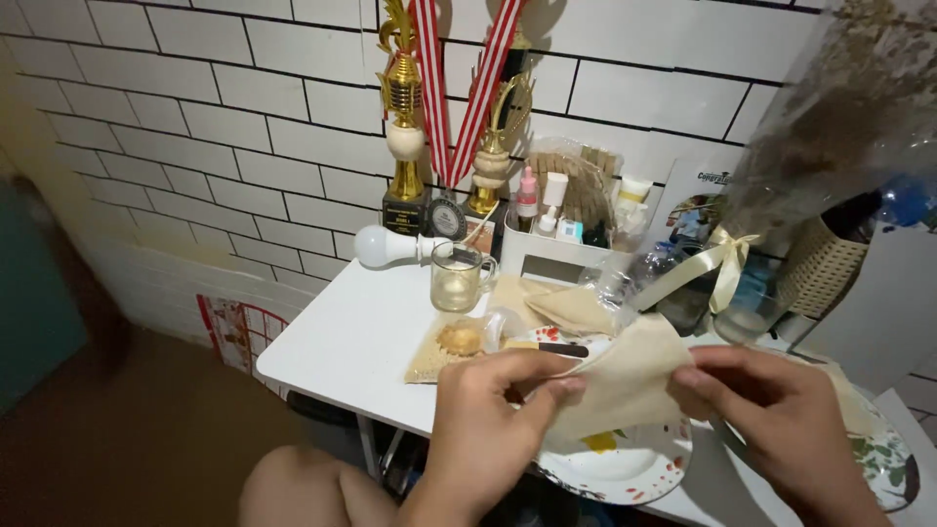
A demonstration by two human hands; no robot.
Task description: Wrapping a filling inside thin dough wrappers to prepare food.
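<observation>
Our grip is a two-handed pinch: the left hand [488, 410] closes thumb and forefinger on the near-left edge of a beige sheet [625, 376], a thin paper or wrapper, and the right hand [771, 415] pinches its opposite edge with the fingers folded over it. The sheet hangs taut between both grips, its long axis running left to right across our view, roughly level, with a corner peaking upward in the middle. It sits directly above a white plate with coloured speckles [625, 468] at the near edge of the white worktop [351, 337]. Neither hand is nearer than the other; each has its own end, and the span between them is short.

Beyond the left hand lies a brown square mat with a small round biscuit-like piece [459, 339] on it, and past that a glass mug [457, 277]. A white bulb [381, 246] lies beside two gold trophies [405, 117] against the tiled wall. To the right, a clear wrapped bundle tied with a cream ribbon [717, 263] stands well clear of the sheet.
</observation>
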